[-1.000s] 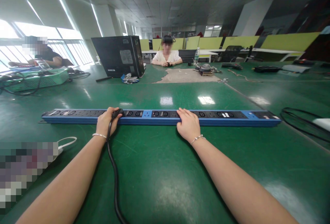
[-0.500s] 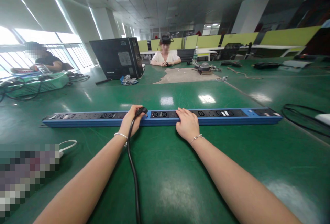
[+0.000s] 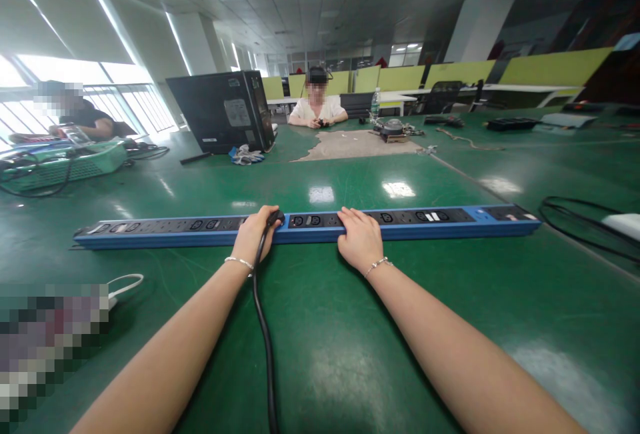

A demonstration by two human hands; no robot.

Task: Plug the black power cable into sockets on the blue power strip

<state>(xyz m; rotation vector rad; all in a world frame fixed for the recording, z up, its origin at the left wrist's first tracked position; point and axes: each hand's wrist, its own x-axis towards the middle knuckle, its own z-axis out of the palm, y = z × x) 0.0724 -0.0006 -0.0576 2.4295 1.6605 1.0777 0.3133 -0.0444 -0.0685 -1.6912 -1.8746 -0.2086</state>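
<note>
A long blue power strip (image 3: 430,234) with a black socket face lies across the green table in front of me. My left hand (image 3: 254,234) is closed around the black plug (image 3: 275,218) of a power cord (image 3: 265,337), just over the strip, left of its middle. Whether the plug's pins are in a socket is hidden by my fingers. The cord hangs from the plug and runs toward me along my left wrist. My right hand (image 3: 361,237) grips the strip right of the middle, fingers over its top and palm against the near side.
A black computer case (image 3: 215,114) stands at the back left, with gloves (image 3: 246,155) beside it. A green basket (image 3: 87,164) of cables is at far left. Black cable (image 3: 565,221) loops near the strip's right end. A person (image 3: 318,111) sits opposite; another (image 3: 83,117) sits at left.
The plug in my left hand has tilted and shifted slightly, staying near the same spot over the strip. My right hand stays on the strip. The whole view has moved a little.
</note>
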